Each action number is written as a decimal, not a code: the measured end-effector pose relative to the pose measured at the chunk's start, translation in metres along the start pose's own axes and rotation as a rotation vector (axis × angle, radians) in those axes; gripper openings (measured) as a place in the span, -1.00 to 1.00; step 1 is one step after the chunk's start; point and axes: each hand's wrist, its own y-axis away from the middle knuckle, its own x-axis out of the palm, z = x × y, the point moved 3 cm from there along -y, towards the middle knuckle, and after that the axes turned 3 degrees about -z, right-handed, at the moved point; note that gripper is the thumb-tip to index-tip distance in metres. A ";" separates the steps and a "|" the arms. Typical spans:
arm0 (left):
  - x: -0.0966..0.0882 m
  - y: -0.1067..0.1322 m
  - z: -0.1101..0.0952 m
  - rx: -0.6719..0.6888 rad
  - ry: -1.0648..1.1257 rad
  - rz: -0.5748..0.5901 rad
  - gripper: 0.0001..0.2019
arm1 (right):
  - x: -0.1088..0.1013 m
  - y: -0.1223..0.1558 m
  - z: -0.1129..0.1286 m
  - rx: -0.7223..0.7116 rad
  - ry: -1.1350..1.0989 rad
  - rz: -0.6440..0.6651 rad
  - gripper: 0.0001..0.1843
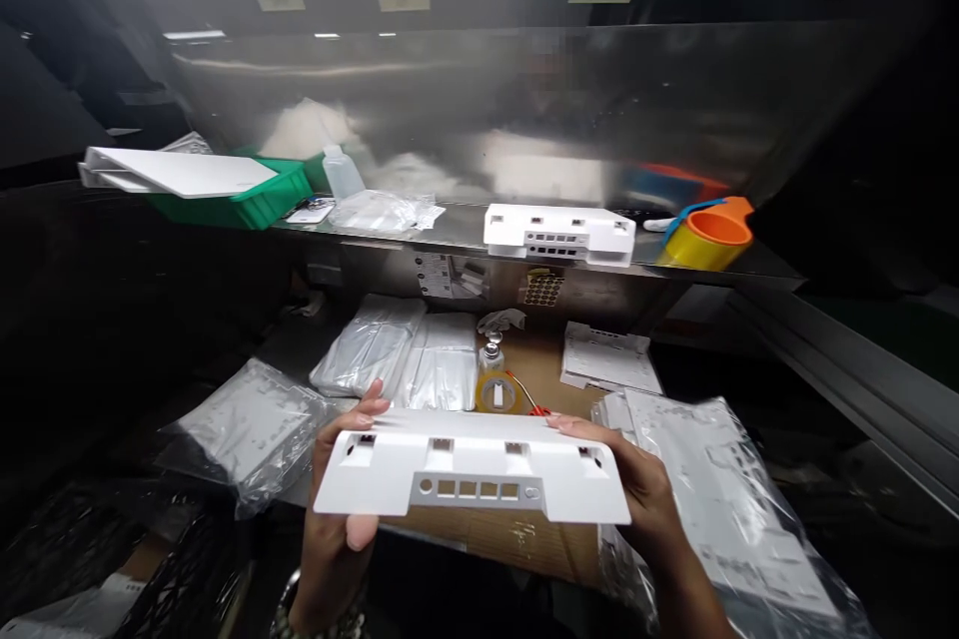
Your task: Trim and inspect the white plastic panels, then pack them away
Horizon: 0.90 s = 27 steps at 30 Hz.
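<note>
A white plastic router housing (pixel 367 484) is held up level in front of me, its edge with a round hole and several square port openings facing me. My left hand (pixel 337 489) grips its left end, with the thumb below and fingers over the top. At the right end my right hand (pixel 636 479) is closed around the housing, fingers on its upper side; its thumb is hidden. Just beyond the housing lie a roll of yellow tape (pixel 497 393), red-handled scissors (pixel 537 409) and a small bottle with a metal top (pixel 491 355).
Bagged white panels lie left (pixel 240 419) and right (pixel 738 499). Clear plastic bags (pixel 375 344) are stacked behind. On the shelf (pixel 450 238) are a green bin (pixel 255 205), a squeeze bottle (pixel 343 172), another white housing (pixel 558 232) and a yellow-orange tape roll (pixel 708 238).
</note>
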 end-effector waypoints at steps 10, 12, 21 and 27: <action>-0.031 -0.010 0.004 0.235 -0.049 0.192 -0.26 | 0.018 -0.001 -0.006 -0.036 -0.065 -0.048 -0.68; -0.038 -0.013 0.005 0.247 -0.030 0.218 -0.26 | 0.023 0.001 -0.008 -0.046 -0.080 -0.058 -0.67; -0.067 -0.016 -0.003 -0.034 -0.057 0.357 -0.47 | 0.049 0.009 -0.010 -0.082 -0.050 -0.085 -0.64; -0.092 -0.028 0.014 -0.483 0.197 0.167 -0.70 | 0.069 0.015 -0.008 -0.162 0.023 -0.103 -0.65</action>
